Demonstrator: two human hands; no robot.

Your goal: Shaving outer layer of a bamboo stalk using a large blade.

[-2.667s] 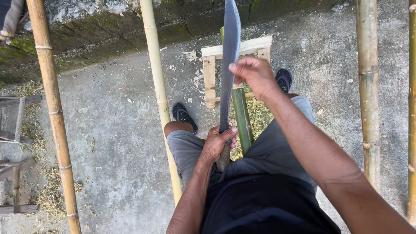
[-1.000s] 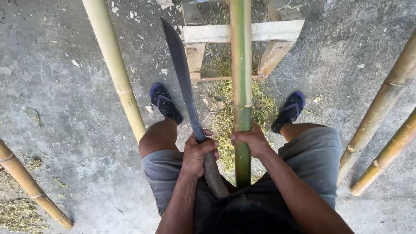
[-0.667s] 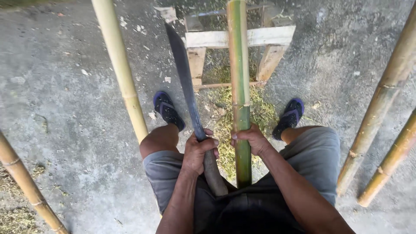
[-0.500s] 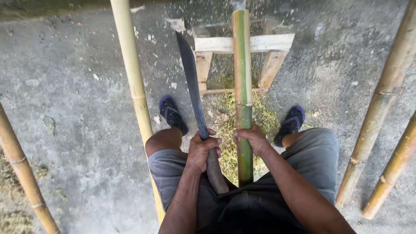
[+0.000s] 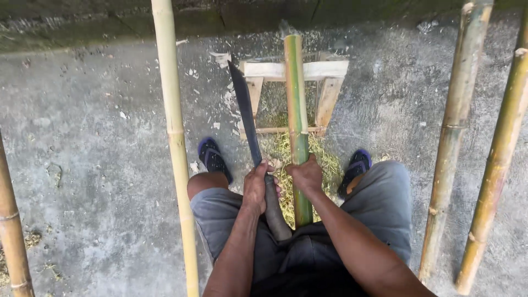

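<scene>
Concrete floor (image 5: 99, 137), grey and littered with pale chips, filled most of the head view, and everything else is placed here against the wooden stand (image 5: 297, 70) that stood near its far edge. Two long bamboo poles (image 5: 456, 126) lay well to the right of the stand, side by side, and another yellow pole (image 5: 175, 137) lay to its left, running from the top of the view down past the person's knee; a further pole end (image 5: 11, 231) showed far left of the stand at the frame edge. The green bamboo piece (image 5: 297, 110) rested across the top rail of the stand and sloped back toward the person, its near end passing between the grey-shorted legs. A long dark machete (image 5: 247, 118) pointed its tip at the left leg of the stand, just beside the green piece but apart from it. The right hand (image 5: 306, 174), nearer the person than the stand, was clenched around the green bamboo piece. The left hand (image 5: 257, 184), just left of it, was wrapped tight around the machete's handle. Green shavings (image 5: 322, 159) lay heaped at the foot of the stand, between two blue sandals (image 5: 212, 158).
</scene>
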